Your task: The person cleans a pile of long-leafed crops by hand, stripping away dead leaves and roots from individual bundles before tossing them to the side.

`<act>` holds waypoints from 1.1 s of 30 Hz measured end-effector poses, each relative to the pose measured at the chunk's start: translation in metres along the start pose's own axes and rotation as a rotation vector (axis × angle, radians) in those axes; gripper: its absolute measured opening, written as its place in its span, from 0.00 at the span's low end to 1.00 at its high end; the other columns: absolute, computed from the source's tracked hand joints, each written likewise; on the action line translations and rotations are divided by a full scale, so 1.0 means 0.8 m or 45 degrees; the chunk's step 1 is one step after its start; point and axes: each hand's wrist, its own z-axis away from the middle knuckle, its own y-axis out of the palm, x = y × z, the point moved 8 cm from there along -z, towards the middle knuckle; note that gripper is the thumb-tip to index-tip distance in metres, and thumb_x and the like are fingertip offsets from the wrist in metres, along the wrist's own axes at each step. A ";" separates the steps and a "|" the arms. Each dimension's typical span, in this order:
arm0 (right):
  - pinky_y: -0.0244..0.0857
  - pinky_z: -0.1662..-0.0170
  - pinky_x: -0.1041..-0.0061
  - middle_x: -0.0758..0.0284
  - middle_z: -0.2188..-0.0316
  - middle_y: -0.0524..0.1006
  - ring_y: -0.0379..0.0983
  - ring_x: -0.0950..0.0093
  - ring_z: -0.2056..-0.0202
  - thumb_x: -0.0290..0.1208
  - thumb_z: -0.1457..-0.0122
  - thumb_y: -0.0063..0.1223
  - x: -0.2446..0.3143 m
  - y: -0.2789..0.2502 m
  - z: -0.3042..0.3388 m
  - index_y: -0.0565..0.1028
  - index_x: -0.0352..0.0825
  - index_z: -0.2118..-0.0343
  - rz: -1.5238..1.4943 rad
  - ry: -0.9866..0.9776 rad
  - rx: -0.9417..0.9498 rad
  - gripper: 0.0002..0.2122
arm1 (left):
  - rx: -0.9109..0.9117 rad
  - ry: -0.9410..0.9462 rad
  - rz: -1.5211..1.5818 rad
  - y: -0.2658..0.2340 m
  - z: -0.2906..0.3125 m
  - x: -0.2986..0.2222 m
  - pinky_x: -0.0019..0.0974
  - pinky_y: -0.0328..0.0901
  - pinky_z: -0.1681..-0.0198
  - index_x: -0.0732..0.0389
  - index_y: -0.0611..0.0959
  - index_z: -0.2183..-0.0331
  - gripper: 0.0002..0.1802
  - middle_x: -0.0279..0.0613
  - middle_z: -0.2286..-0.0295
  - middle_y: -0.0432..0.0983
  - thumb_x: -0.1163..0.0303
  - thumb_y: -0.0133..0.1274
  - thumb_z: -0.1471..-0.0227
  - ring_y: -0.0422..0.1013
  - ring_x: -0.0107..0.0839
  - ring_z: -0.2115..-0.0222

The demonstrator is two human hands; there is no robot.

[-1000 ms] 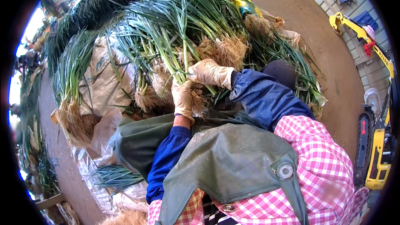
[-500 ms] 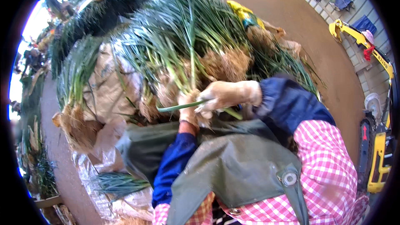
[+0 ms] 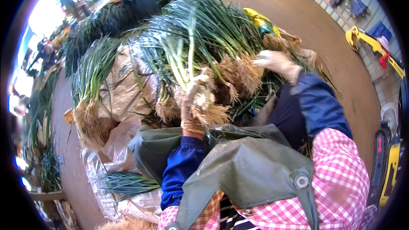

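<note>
My left hand [image 3: 186, 107], in a pale dirty glove, is closed round the white lower stalks of a few green onions [image 3: 179, 66]. Their leaves point away from me, and their roots hang below the fist. My right hand [image 3: 282, 64], gloved too, is up at the right beside a big heap of green onions [image 3: 208, 21]; motion smears its fingers, and I see nothing clearly in them. Bushy tan roots [image 3: 245, 74] of the heap lie between the two hands.
Another green onion bundle [image 3: 91, 76] leans on brown sacking [image 3: 123, 85] at the left. A small bunch [image 3: 128, 184] lies on plastic sheeting near my left elbow. A yellow bag [image 3: 260, 20] stands behind the heap. A yellow toy-like excavator [image 3: 375, 44] is at the far right.
My right hand has left the stalks by my left hand and swung away to the right. The loose green leaf it held is no longer visible. My left hand keeps its hold.
</note>
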 end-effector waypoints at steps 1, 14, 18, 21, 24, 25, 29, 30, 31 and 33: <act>0.65 0.58 0.69 0.58 0.66 0.77 0.72 0.65 0.63 0.53 0.44 0.50 0.054 0.039 -0.014 0.75 0.32 0.57 -0.325 -0.057 0.267 0.25 | -0.230 0.005 0.060 -0.009 0.002 0.001 0.28 0.55 0.80 0.66 0.76 0.61 0.12 0.26 0.87 0.63 0.68 0.47 0.42 0.56 0.19 0.90; 0.57 0.79 0.81 0.72 0.83 0.71 0.65 0.82 0.82 0.40 0.43 0.56 0.184 0.125 -0.009 0.75 0.35 0.71 -1.536 -0.043 0.641 0.11 | -0.439 -0.377 0.013 -0.136 -0.005 0.094 0.43 0.70 0.57 0.67 0.78 0.61 0.13 0.50 0.66 0.78 0.68 0.50 0.45 0.75 0.41 0.68; 0.66 0.75 0.80 0.72 0.77 0.77 0.72 0.80 0.79 0.41 0.44 0.56 0.205 0.142 0.014 0.78 0.41 0.63 -0.823 -0.118 0.658 0.11 | -0.369 -0.551 0.072 -0.072 0.002 0.110 0.38 0.71 0.64 0.64 0.77 0.63 0.11 0.43 0.70 0.75 0.67 0.50 0.44 0.73 0.36 0.71; 0.68 0.76 0.79 0.69 0.80 0.77 0.73 0.78 0.80 0.43 0.41 0.49 0.198 0.143 -0.002 0.78 0.40 0.63 -0.965 -0.136 0.817 0.13 | -0.461 -0.348 -0.033 -0.113 -0.003 0.107 0.40 0.71 0.64 0.65 0.76 0.68 0.07 0.44 0.72 0.75 0.72 0.52 0.48 0.74 0.37 0.71; 0.67 0.78 0.81 0.68 0.79 0.78 0.74 0.76 0.80 0.51 0.41 0.46 0.139 0.141 -0.069 0.77 0.37 0.67 -1.341 0.080 0.284 0.20 | -0.462 -0.411 -0.079 -0.089 0.002 0.101 0.41 0.72 0.64 0.65 0.74 0.69 0.05 0.47 0.71 0.74 0.75 0.52 0.50 0.74 0.39 0.71; 0.69 0.75 0.78 0.65 0.73 0.79 0.75 0.74 0.76 0.51 0.41 0.47 0.143 0.148 -0.073 0.76 0.35 0.65 -1.459 0.229 0.363 0.21 | -0.424 -0.392 -0.101 -0.098 -0.001 0.101 0.41 0.72 0.64 0.66 0.74 0.68 0.06 0.48 0.70 0.74 0.75 0.52 0.49 0.74 0.40 0.70; 0.68 0.72 0.77 0.65 0.71 0.77 0.74 0.75 0.73 0.48 0.40 0.47 0.175 0.178 -0.088 0.75 0.34 0.64 -2.095 0.294 0.550 0.18 | -0.309 -0.429 0.112 -0.069 0.006 0.102 0.40 0.69 0.67 0.61 0.74 0.66 0.07 0.41 0.72 0.71 0.68 0.48 0.45 0.70 0.35 0.73; 0.67 0.72 0.78 0.66 0.72 0.77 0.74 0.76 0.73 0.46 0.40 0.47 0.185 0.177 -0.086 0.75 0.35 0.65 -2.278 0.246 0.563 0.17 | -0.193 -0.416 0.252 -0.062 0.001 0.103 0.42 0.69 0.65 0.60 0.75 0.64 0.09 0.40 0.72 0.71 0.67 0.47 0.44 0.70 0.35 0.72; 0.67 0.72 0.79 0.67 0.73 0.76 0.73 0.77 0.73 0.45 0.39 0.48 0.194 0.177 -0.086 0.75 0.35 0.65 -2.437 0.216 0.581 0.16 | -0.238 -0.370 0.205 -0.059 0.001 0.097 0.40 0.69 0.66 0.59 0.75 0.65 0.07 0.40 0.73 0.71 0.67 0.49 0.45 0.69 0.35 0.73; 0.65 0.72 0.81 0.70 0.75 0.75 0.71 0.79 0.74 0.43 0.39 0.48 0.204 0.179 -0.083 0.75 0.36 0.66 -2.621 0.206 0.561 0.14 | -0.294 -0.311 0.119 -0.031 0.009 0.078 0.37 0.68 0.64 0.58 0.76 0.66 0.07 0.38 0.75 0.70 0.66 0.49 0.44 0.68 0.34 0.75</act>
